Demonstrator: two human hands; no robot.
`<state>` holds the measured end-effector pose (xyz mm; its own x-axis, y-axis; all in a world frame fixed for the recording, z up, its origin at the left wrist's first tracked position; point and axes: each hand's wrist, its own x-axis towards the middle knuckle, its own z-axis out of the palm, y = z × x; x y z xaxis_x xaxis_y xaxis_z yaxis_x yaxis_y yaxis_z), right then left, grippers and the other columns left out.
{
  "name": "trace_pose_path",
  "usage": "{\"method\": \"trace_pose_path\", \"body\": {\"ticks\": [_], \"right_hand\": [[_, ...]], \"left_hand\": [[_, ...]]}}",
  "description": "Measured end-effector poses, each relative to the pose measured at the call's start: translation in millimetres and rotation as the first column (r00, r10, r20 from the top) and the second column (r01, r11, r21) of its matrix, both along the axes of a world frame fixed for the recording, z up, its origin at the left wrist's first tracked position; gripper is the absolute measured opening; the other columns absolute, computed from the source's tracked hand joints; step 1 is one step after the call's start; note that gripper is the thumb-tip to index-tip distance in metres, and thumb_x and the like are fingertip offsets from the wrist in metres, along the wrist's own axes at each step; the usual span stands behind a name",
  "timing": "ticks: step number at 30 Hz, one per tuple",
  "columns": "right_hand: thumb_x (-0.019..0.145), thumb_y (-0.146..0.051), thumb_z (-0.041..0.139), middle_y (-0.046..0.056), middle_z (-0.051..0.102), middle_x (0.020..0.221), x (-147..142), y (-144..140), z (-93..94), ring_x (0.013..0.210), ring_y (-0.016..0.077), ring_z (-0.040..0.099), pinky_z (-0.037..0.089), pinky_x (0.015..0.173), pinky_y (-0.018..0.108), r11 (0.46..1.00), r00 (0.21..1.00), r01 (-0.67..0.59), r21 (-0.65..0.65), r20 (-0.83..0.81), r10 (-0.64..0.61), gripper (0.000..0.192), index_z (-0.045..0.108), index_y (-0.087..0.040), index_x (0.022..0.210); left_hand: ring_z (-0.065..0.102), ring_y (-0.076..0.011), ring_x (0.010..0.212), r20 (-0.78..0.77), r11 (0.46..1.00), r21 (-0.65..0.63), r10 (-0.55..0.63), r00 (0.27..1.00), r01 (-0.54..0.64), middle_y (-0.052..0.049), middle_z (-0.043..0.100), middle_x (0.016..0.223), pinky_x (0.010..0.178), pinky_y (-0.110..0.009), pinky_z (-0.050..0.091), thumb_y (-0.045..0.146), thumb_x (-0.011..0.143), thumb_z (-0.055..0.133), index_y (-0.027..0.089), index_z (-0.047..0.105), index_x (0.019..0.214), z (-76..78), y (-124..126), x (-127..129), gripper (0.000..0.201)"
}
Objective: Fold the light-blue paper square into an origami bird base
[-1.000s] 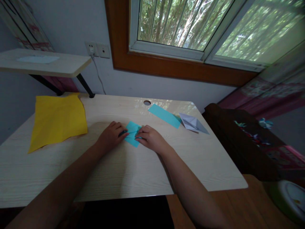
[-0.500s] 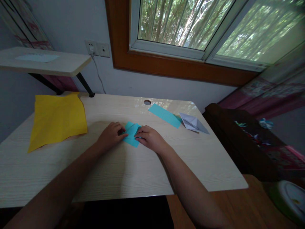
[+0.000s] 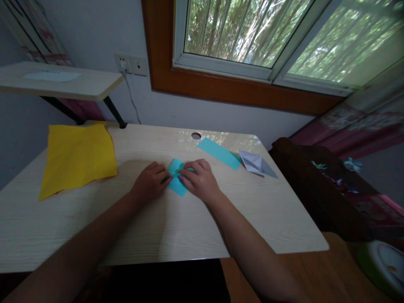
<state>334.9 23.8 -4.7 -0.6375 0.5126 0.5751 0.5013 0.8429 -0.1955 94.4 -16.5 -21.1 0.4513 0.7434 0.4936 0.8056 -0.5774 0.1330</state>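
Observation:
A small folded piece of turquoise paper (image 3: 178,187) lies on the pale wooden desk (image 3: 195,229) in front of me. My left hand (image 3: 151,181) pinches its left edge between thumb and fingers. From the other side, my right hand (image 3: 200,179) grips the right part, its thumb and forefinger near the middle of the sheet. My fingers cover parts of the folds. Farther back to the right lie a turquoise paper strip (image 3: 219,152) and a folded pale grey paper boat-like shape (image 3: 254,162), its tip resting near the strip's end.
A yellow sheet (image 3: 78,160) lies at the desk's left. Behind it a raised shelf (image 3: 94,86) on black legs holds a white paper (image 3: 52,76). A round cable hole (image 3: 196,136) sits near the back edge. Dark furniture (image 3: 315,185) with small items stands to the right.
My right hand has shifted slightly right and up, its fingers now more arched over the turquoise paper. The paper has turned a little and moved right, with my left hand following.

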Motion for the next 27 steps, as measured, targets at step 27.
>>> {"method": "trace_pose_path", "body": {"ticks": [27], "right_hand": [[0.097, -0.031, 0.063, 0.005, 0.072, 0.093, 23, 10, 7.9, 0.09, 0.022, 0.058, 0.045, 0.085, 0.042, 0.998, 0.999, -0.04, 0.039, -0.027, 0.041, 0.013, 0.075, -0.024, 0.096]], "left_hand": [[0.056, -0.0217, 0.081, 0.005, 0.992, 0.124, -0.013, 1.0, 0.012, -0.005, 0.068, 0.086, 0.081, -0.039, 0.051, 0.02, 0.096, 0.06, 0.021, 0.072, 0.09, 6.1, -4, 0, 0.014]]}}
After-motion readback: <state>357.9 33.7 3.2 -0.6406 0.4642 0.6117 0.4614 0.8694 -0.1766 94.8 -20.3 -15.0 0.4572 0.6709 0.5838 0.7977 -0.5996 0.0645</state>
